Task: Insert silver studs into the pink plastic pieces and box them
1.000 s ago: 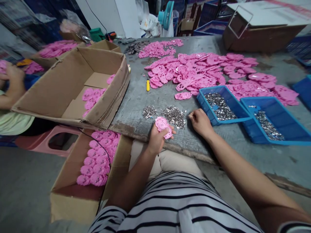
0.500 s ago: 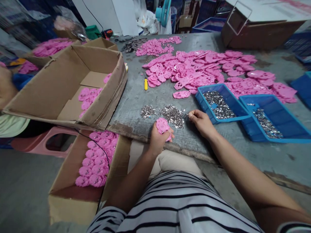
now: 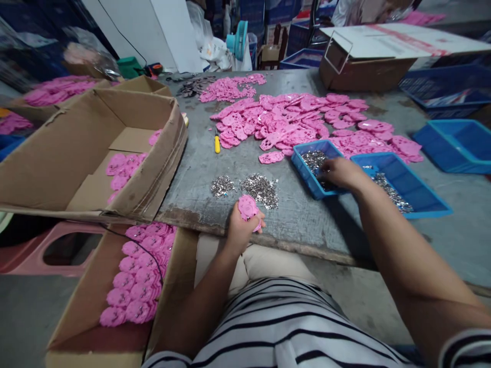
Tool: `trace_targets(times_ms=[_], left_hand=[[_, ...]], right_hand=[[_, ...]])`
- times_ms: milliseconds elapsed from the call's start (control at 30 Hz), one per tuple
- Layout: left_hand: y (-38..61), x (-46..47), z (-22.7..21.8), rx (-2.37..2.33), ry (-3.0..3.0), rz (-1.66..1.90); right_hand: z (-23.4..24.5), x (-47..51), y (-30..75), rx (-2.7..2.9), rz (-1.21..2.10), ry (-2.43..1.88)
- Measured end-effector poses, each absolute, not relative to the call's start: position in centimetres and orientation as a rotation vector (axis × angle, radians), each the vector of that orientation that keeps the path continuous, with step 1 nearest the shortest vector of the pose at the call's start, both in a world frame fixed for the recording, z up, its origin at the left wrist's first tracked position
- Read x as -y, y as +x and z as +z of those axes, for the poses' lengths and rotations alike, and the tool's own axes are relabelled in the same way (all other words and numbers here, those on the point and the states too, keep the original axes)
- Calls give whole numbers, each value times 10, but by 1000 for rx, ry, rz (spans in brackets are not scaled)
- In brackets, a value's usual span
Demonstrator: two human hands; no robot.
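My left hand [image 3: 241, 229] is closed around a pink plastic piece [image 3: 248, 206] with a scalloped edge, held at the table's front edge. My right hand [image 3: 337, 173] reaches down into a blue bin [image 3: 315, 190] of small shiny metal parts [image 3: 312, 158]. Its fingertips are among the parts and hidden, so whether they pinch any cannot be told. Two heaps of small metal parts, a smaller one [image 3: 222, 186] and a larger one [image 3: 261, 190], lie just beyond my left hand.
Pink plastic pieces [image 3: 291, 120] are piled across the table behind the bins. A second blue bin [image 3: 425, 197] of metal parts stands at right. A yellow-handled tool [image 3: 217, 144] lies near a cardboard box [image 3: 149, 110]. Below, another box [image 3: 57, 327] holds stacked pink pieces [image 3: 132, 281].
My right hand has moved from beside the larger metal heap, right and into the nearer blue bin. My left hand still holds the pink piece. The view has turned rightward.
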State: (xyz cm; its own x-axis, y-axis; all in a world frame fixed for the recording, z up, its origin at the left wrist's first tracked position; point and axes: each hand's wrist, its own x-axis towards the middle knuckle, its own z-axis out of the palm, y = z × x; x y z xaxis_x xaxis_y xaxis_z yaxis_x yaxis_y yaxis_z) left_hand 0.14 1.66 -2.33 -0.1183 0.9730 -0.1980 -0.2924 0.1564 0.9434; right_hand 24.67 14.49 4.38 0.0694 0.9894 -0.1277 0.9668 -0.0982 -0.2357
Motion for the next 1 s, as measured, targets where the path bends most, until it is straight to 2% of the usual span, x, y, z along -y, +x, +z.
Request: trace_targets(times_ms=[167, 433, 1000], left_hand=[[1, -15, -25, -1171, 808, 1288], [3, -16, -28, -1141, 780, 1303], [3, -16, -35, -1144, 772, 1295]], right_hand=[[30, -145, 245, 2166, 323, -2318], [26, -138, 250, 2020, 143, -2270], [21, -138, 253, 1853, 255, -2190]])
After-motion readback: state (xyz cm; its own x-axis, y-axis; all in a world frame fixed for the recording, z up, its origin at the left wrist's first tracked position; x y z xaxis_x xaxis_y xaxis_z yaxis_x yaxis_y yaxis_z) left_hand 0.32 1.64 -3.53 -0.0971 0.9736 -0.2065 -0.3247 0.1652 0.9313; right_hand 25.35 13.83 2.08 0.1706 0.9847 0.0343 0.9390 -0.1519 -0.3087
